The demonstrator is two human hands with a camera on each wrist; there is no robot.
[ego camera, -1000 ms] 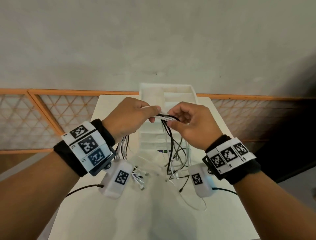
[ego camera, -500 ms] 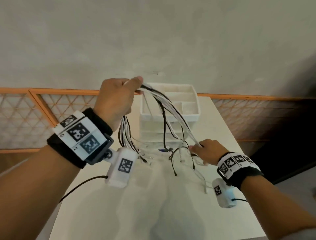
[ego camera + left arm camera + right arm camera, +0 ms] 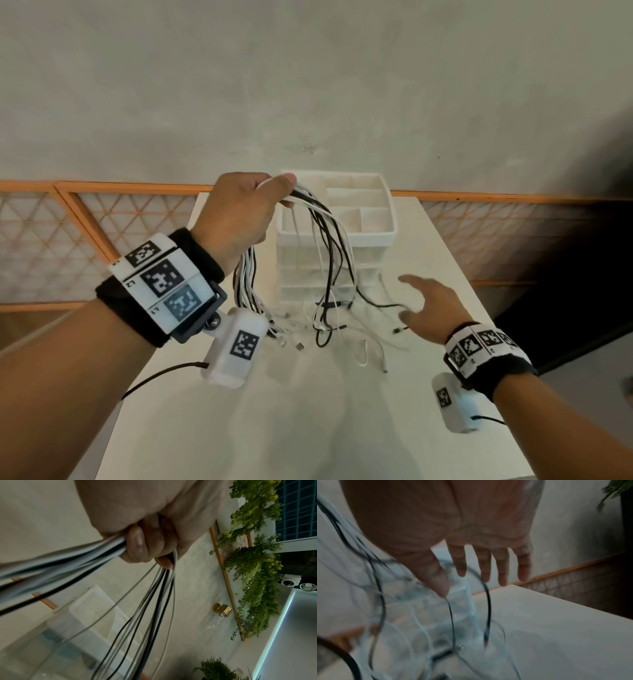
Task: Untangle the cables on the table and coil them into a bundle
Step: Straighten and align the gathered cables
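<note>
Left hand fingers curled around cables; right hand fingers spread, empty.

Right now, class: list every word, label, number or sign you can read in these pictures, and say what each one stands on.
No readable words or brands.
Left wristband: square black-and-white code markers; the tiny characters beside them are too small to read.
Right wristband: the same kind of markers, small print blurred.
Wrist camera housings: one code marker each, no text.
White organizer: no label visible.
</note>
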